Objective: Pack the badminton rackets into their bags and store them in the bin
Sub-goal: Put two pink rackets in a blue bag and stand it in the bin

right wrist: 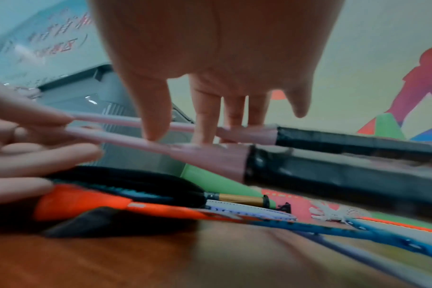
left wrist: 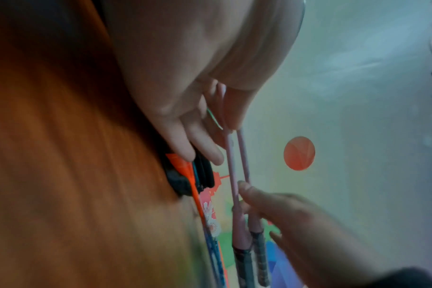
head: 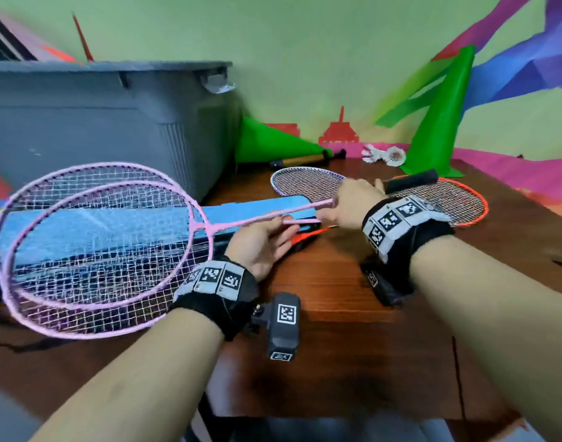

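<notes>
The blue bag runs off the head view's left edge. The right hand hides the pink rackets' grips there. Both wrist views are blurred.

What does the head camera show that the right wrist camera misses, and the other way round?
Only the head view shows the pink racket heads, the blue bag under them and the upright green cone. Only the right wrist view shows the black grips up close. Both show the left hand, the right hand, the pink shafts and the grey bin.

A sports room – bright wall murals, training cones, shuttlecocks on a wooden table.
</notes>
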